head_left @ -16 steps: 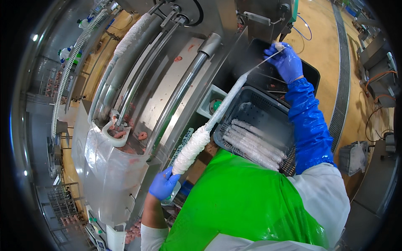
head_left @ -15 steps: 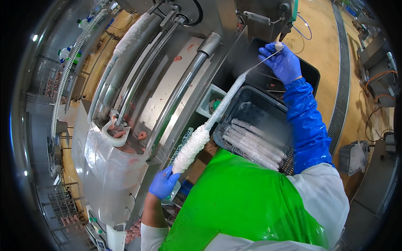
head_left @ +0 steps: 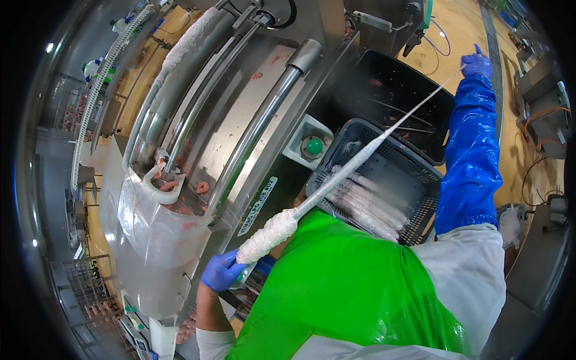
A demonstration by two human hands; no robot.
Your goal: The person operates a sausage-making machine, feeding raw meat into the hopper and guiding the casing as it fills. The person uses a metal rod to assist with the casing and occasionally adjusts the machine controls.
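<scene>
The left hand [head_left: 221,271], in a blue glove, is curled around the near-left end of a ruffled white sleeve [head_left: 267,237]. The right hand [head_left: 476,63] stretches far out to the right, apparently closed on the tip of a thin white strand [head_left: 423,105] with one finger pointing away; from where I stand I cannot tell exactly how the other fingers grip. Between the hands the sleeve narrows into a smooth pale length [head_left: 348,169], then into that strand, all in one taut, slanting line.

The line passes above a grey basket [head_left: 420,163], where several pale ruffled sticks [head_left: 367,209] lie side by side, and above a black crate [head_left: 414,72] farther off. On its left, a white box with a green button [head_left: 314,145] sits just beside it on the metal machine [head_left: 153,246]. A green apron [head_left: 348,282] comes close beneath the ruffled part.

To my eye, the pull is best made steady and along the line of the sleeve, since so thin a strand could snap under a jerk. The left hand does well to hold firmly without crushing the folds, so they can feed out evenly. I would keep the whole length raised, away from the basket's rim and the box, where it might snag.
</scene>
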